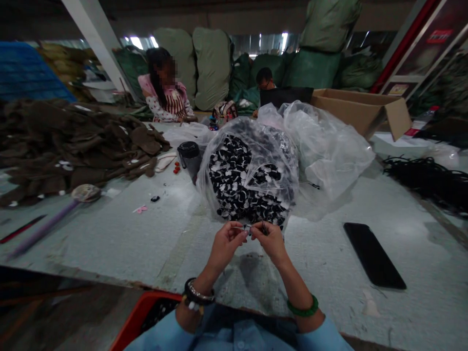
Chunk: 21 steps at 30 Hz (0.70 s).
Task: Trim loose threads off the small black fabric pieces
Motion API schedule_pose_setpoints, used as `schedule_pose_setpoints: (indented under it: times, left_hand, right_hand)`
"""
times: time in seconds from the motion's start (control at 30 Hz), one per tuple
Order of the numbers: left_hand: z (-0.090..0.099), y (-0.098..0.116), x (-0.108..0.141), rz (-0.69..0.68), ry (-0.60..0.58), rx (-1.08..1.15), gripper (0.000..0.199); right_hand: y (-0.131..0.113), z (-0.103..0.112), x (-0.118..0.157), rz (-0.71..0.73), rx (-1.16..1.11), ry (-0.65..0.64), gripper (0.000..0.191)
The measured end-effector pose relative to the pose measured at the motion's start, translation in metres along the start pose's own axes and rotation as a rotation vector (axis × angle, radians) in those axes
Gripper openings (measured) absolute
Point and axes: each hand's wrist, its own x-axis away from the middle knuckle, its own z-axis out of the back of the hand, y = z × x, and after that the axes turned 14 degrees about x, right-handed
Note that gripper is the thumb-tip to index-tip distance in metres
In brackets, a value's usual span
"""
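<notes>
Just in front of a clear plastic bag (292,195) full of small black and white pieces (237,180), my two hands meet over the table. My left hand (229,239) pinches one side of a small dark and white piece (246,227). The fingers of my right hand (268,239) close on its other side, and a thin dark tool (265,227) shows between them. Exactly what the small piece is cannot be made out.
Brown fabric pieces (73,141) are heaped at the left, near a purple-handled object (47,226). A dark cup (189,158) stands beside the bag. A black phone (373,256) lies right. Two people (168,92) sit across the table, with a cardboard box (351,105) behind the bag.
</notes>
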Motion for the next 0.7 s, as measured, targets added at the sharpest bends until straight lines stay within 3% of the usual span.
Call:
schedule_pose_setpoints:
  times: [0.17, 0.33, 0.53, 0.7]
  left_hand:
    - [0.0, 0.003, 0.006, 0.168, -0.013, 0.183, 0.024]
    - [0.001, 0.006, 0.01, 0.222, -0.014, 0.291, 0.025]
    - [-0.004, 0.005, 0.012, 0.1, 0.06, 0.323, 0.03]
    - [-0.004, 0.002, 0.013, -0.01, 0.087, 0.282, 0.032]
  right_hand:
    - [-0.012, 0.006, 0.014, 0.148, 0.086, 0.023, 0.011]
    - [-0.018, 0.009, 0.021, 0.288, 0.09, 0.02, 0.018]
    - [-0.016, 0.016, 0.023, 0.154, 0.134, 0.134, 0.014]
    - [-0.026, 0.018, 0.03, 0.138, 0.188, 0.041, 0.011]
